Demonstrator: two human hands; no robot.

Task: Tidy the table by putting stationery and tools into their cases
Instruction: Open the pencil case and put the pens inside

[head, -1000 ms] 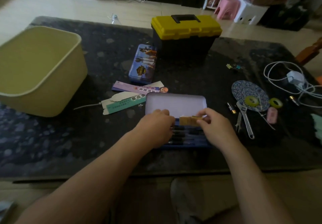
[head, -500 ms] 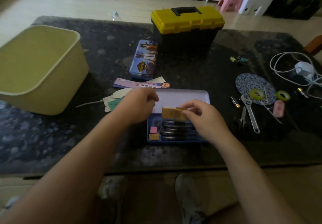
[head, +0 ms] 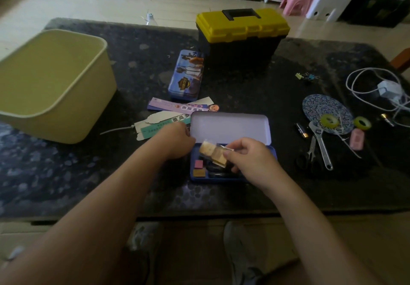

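Dark stone table (head: 88,173), glossy and speckled. Near its front edge, an open pencil tin (head: 230,127): a rounded metal rectangle, blue outside, matte pale lavender inside the lid, the lid laid back flat.

In the shallow blue tray, a small pink block (head: 199,163) just above an orange-brown block (head: 199,172) at the left end, with slim dark pens (head: 218,174) lengthwise alongside. Just over that tray, the right hand (head: 250,162), thumb and fingertips clamped on a tan packet (head: 213,152). Packet flat and oblong, tilted down to the right, perhaps wrapped in clear film, though too blurred for certainty.

At the tin's left corner, the left hand (head: 175,142), knuckles up. Fingers hidden behind it; impossible to tell whether gripping the rim or only resting there.

Behind the open tin, overlapping paper strips (head: 177,106) and a teal card (head: 159,127), then a closed printed tin (head: 186,76) with a glossy lid. Farther back, a boxy black plastic toolbox (head: 241,38), its ribbed yellow lid shut. Far left, a smooth pale-green tub (head: 51,80) with rounded corners.

To the right, well apart from the open tin:
- a steel wrench (head: 320,145) beside small scissors (head: 308,153)
- a patterned blue disc (head: 326,107)
- yellow tape rolls (head: 329,121)
- a pink eraser (head: 356,138)
- a white charger (head: 389,88) amid its looped cable
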